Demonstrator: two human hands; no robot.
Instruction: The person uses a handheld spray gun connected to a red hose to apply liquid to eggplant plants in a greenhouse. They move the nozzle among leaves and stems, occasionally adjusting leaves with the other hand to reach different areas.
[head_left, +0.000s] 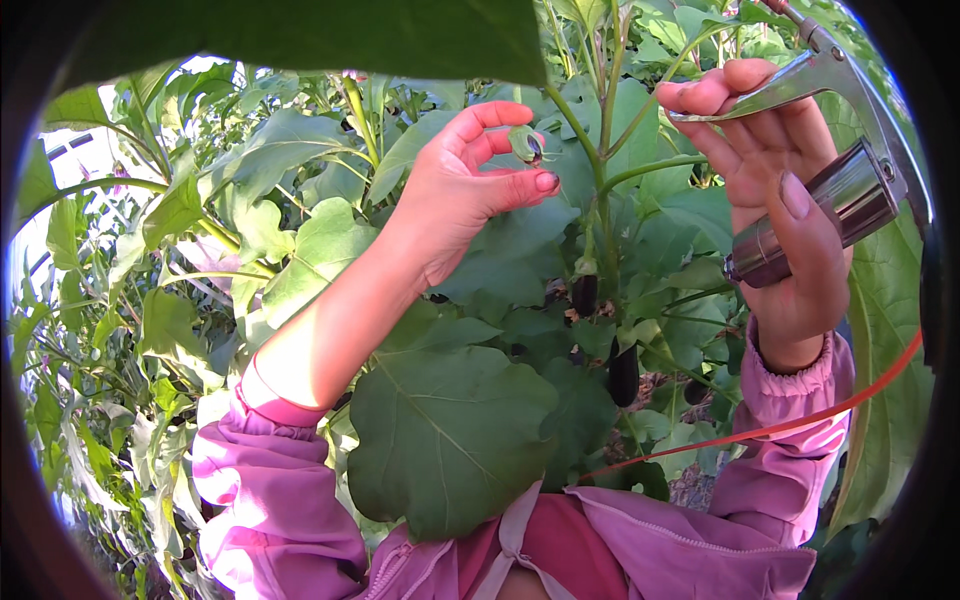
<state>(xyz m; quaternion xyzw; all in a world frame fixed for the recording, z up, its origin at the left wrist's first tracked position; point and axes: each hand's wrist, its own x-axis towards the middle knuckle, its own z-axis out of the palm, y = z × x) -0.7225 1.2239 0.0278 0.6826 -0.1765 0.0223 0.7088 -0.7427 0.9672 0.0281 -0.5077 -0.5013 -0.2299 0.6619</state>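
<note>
Between the fingertips and thumb of my left hand (480, 165) is a small young eggplant fruit in its green calyx (527, 145). At the right, my right hand (787, 195) holds a metal spray gun (814, 217), its shiny cylinder lying between thumb and palm. The fingers of that hand are bent behind the curved metal lever. Behind both hands stands an eggplant plant with a forked green stem (600, 169). Dark eggplants hang lower down, one at the middle (584, 294) and a longer one (623, 375) below it.
A large leaf (315, 37) covers the upper left of the view, and another broad leaf (450, 435) lies before my chest. A red hose (757, 433) curves across the lower right. Dense eggplant foliage (180, 330) fills the left side.
</note>
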